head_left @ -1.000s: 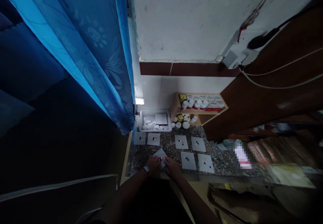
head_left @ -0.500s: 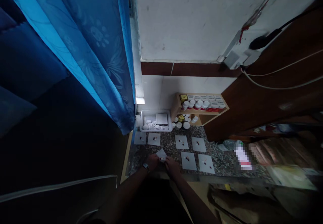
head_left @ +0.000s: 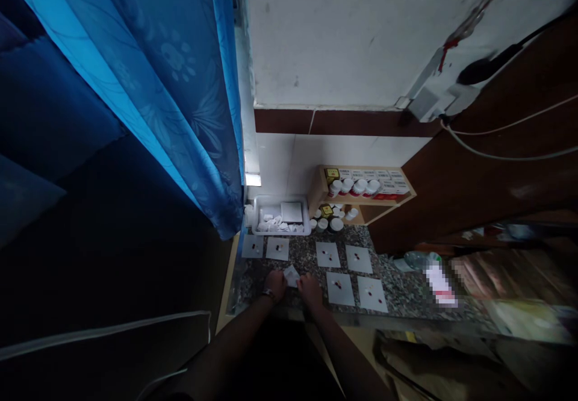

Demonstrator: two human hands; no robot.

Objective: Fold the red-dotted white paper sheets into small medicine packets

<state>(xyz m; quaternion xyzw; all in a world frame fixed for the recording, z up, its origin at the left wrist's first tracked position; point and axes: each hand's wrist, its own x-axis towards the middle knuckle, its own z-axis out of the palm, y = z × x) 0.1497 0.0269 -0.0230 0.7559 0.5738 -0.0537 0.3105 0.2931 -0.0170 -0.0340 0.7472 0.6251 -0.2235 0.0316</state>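
Observation:
Both hands hold one partly folded white paper (head_left: pixel 291 276) close to the counter's front edge. My left hand (head_left: pixel 276 285), with a watch on its wrist, is closed on the left side of the paper. The fingers of my right hand (head_left: pixel 309 291) pinch its right side. Whatever lies inside the folds is hidden. Flat paper squares bearing small pills lie around: one paper square (head_left: pixel 277 248) behind my left hand, another (head_left: pixel 253 246) further left, and several to the right, the nearest being a paper square (head_left: pixel 339 289) beside my right hand.
A clear plastic tray (head_left: pixel 309 227) of folded paper packets stands at the back of the speckled counter (head_left: pixel 302 247). Right of it, a wooden shelf (head_left: pixel 383 206) holds white bottles (head_left: pixel 359 188) and boxes. A blue curtain (head_left: pixel 194 118) hangs at left; a plastic bottle (head_left: pixel 415 260) lies at right.
The paper's top has come down from a tall point to a lower, more folded shape. My right-hand fingers have drawn up its right side. The whole view has shifted slightly.

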